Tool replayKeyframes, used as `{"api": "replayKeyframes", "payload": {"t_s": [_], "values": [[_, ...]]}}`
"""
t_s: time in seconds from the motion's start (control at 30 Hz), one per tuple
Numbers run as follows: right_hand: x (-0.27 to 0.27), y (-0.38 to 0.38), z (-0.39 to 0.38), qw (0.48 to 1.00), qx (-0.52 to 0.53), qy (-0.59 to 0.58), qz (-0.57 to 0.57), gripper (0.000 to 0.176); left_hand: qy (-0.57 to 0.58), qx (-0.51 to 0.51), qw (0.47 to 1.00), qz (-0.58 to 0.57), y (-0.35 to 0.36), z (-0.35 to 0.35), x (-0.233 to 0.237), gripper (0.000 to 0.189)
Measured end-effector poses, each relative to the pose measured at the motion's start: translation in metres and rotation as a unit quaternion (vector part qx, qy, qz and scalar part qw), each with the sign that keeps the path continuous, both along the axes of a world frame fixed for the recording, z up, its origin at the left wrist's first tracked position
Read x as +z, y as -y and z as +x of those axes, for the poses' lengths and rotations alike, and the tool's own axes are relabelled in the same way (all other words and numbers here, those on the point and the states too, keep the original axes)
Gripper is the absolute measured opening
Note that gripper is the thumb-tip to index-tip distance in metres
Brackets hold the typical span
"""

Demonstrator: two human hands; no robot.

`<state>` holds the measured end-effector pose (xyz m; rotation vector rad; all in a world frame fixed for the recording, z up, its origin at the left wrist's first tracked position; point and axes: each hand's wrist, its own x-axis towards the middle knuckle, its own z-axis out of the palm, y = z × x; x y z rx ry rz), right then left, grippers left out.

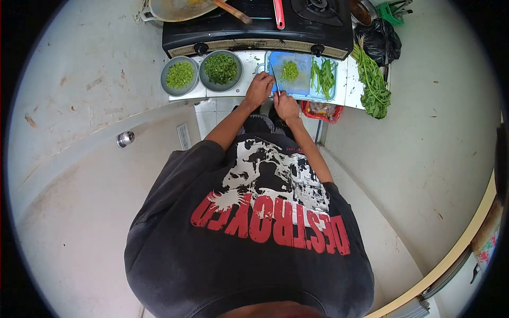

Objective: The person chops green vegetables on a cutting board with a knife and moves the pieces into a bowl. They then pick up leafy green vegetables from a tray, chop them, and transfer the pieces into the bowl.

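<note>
Left hand [259, 89] and right hand [286, 105] curled, side by side, hold unclear; chopped greens [289, 70] on blue board [303, 85], 12 o'clock from right hand.

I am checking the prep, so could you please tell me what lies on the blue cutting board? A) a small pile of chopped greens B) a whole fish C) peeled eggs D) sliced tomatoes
A: a small pile of chopped greens sits in the middle of the blue cutting board.

The left hand [259, 89] and right hand [286, 105] reach forward, fingers curled, close together.
</note>
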<state>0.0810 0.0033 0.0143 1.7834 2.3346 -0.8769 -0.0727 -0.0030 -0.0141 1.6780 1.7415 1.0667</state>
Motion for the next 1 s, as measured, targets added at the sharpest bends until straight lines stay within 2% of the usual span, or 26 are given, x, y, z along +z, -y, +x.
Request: {"api": "replayKeyframes", "payload": {"t_s": [0.23, 0.47, 0.83, 1.0], "values": [[0.002, 0.021, 0.021, 1.0, 0.01, 0.017, -0.007, 0.049, 0.007, -0.003, 1.0, 0.008, 0.0, -0.001, -0.002, 0.012], [-0.001, 0.002, 0.001, 0.999, -0.031, 0.006, -0.008, 0.048, 0.003, -0.004, 1.0, 0.005, 0.0, -0.002, -0.002, 0.013], [0.006, 0.025, 0.012, 1.0, -0.001, 0.006, -0.015, 0.048, 0.008, -0.005, 1.0, 0.008, 0.0, -0.003, 0.001, 0.011], [0.003, 0.003, -0.004, 1.0, -0.005, 0.004, -0.006, 0.048, 0.003, -0.009, 1.0, 0.013, -0.002, -0.004, -0.001, 0.012]]}}
